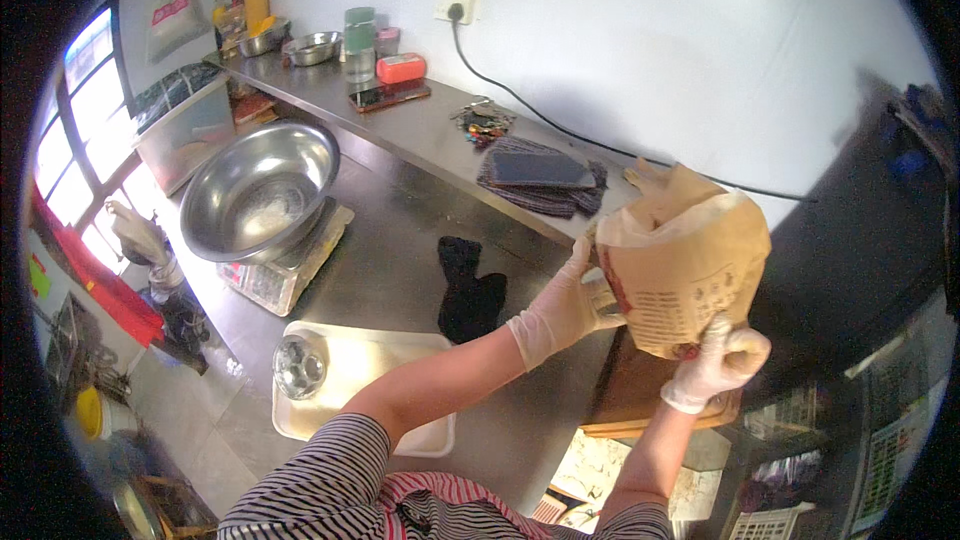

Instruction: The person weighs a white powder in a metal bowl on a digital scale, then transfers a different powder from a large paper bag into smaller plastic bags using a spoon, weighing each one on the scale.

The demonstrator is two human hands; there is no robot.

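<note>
I hold a brown paper bag [682, 270] up and to the right, above a brown wooden board or tray [630, 382]. The bag bears printing, and its pale-lined mouth is open at the top; its contents are hidden. My left hand [562, 304], in a thin translucent glove, grips the bag's left side, with some fingers hidden behind it. Lower down, my right hand [720, 364], gloved as well, pinches the bag near its bottom edge. Left of my left hand, a black cloth item [469, 292] lies on the steel table [375, 262].
A large steel bowl [262, 195] sits on a digital scale [289, 281]. A cream tray [375, 345] carries a clear plastic container [298, 365]. On the back shelf are a bottle [360, 45], a phone [390, 95], keys [482, 124] and folded cloth [540, 176]. A black cable [517, 94] hangs along the wall.
</note>
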